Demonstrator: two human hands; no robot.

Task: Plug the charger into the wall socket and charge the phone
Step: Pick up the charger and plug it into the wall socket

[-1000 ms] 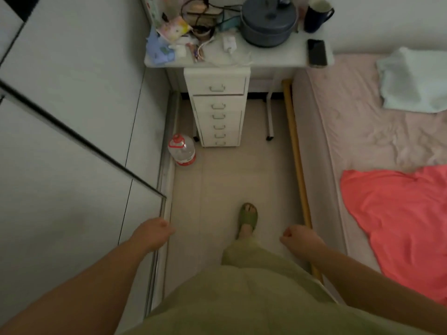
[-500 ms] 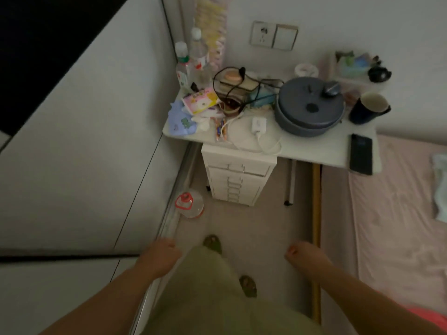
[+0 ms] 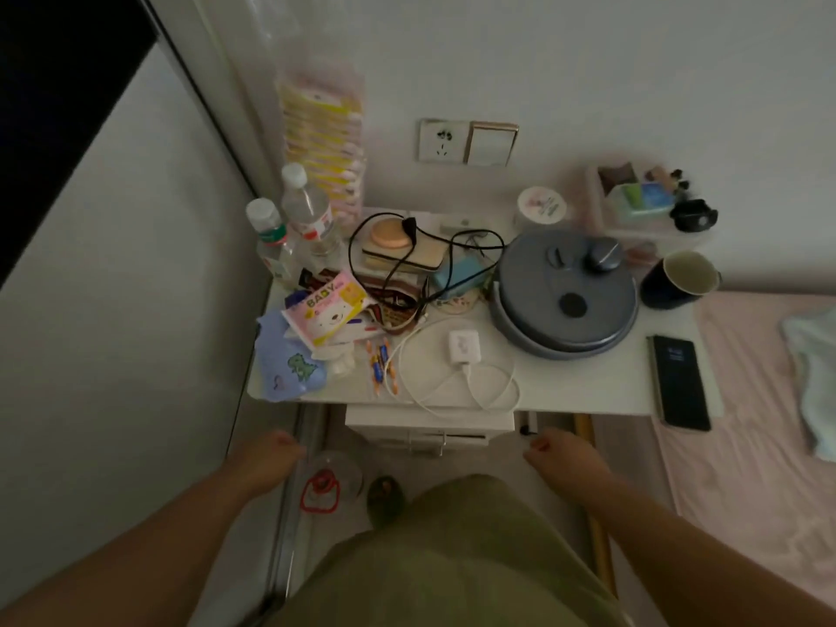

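A white charger [image 3: 464, 348] lies on the white table [image 3: 583, 382], its white cable [image 3: 452, 386] looped toward the front edge. A black phone [image 3: 681, 382] rests at the table's right front corner, partly over the edge. The wall socket [image 3: 442, 140] is on the wall behind the table, beside a light switch [image 3: 491, 144]. My left hand [image 3: 262, 459] and my right hand [image 3: 567, 459] hang below the table's front edge, fingers loosely curled, holding nothing.
A grey round pot [image 3: 565, 296], dark mug [image 3: 678, 280], two water bottles [image 3: 298, 228], a black cord [image 3: 407, 251], a tissue pack [image 3: 328, 312] and small clutter crowd the table. A drawer unit [image 3: 429, 429] stands beneath, a large water jug [image 3: 323, 484] on the floor, a bed [image 3: 760, 423] at right.
I have walked up to the table; it now fills the view and the wall socket is visible. Both hands stay low and hold nothing.
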